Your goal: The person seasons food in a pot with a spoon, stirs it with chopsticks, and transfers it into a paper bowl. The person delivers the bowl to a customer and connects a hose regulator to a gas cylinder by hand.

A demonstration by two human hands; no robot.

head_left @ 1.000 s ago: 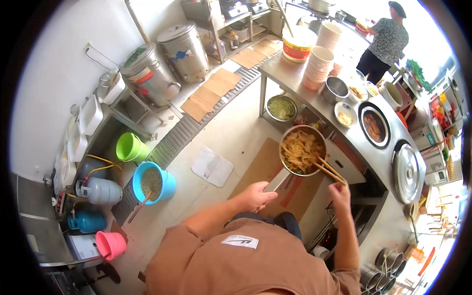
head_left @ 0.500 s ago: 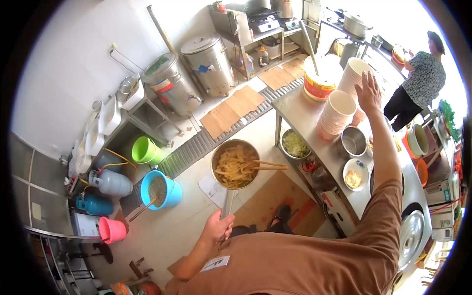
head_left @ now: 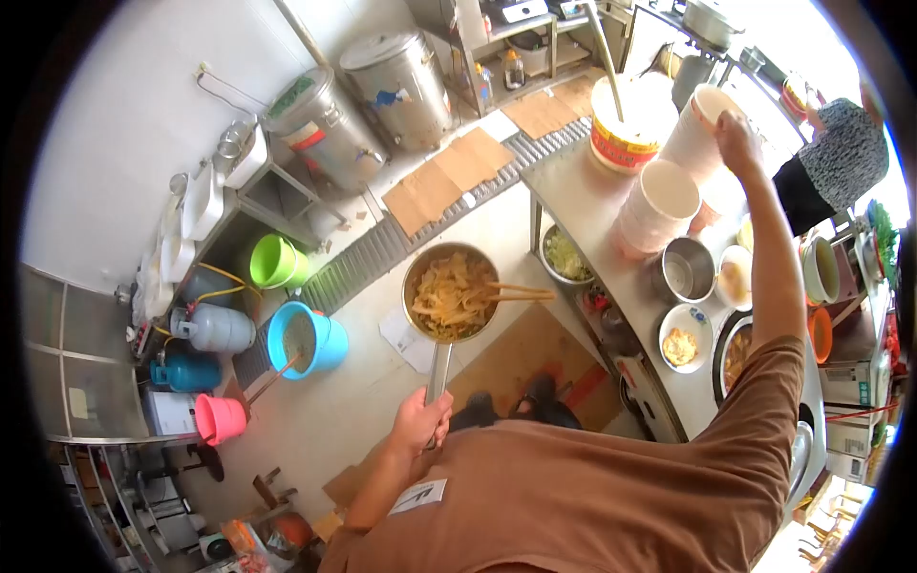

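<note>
My left hand (head_left: 423, 420) is wrapped round the handle of a metal saucepan (head_left: 440, 368), held out over the floor. Wide noodles (head_left: 451, 294) fill the pan, and a pair of chopsticks (head_left: 523, 292) rests in them, sticking out to the right. Over the counter, my right hand (head_left: 738, 143) has its fingers closed at the top rim of a stack of paper tubs (head_left: 702, 129). A second stack of paper tubs (head_left: 655, 205) stands in front of it. Beside that stack sits a metal pot (head_left: 686, 270).
The steel counter (head_left: 592, 215) also carries a large bucket (head_left: 626, 153) and a bowl of yellowish food (head_left: 685, 339). Blue (head_left: 330, 344) and green buckets (head_left: 277, 261) stand left on the floor. Cardboard (head_left: 535, 368) lies underfoot. Another person (head_left: 841, 158) stands back right.
My right hand was spread open over the rear stack; its fingers are now closed at the rim. My left hand keeps hold of the saucepan. The view has shifted slightly.
</note>
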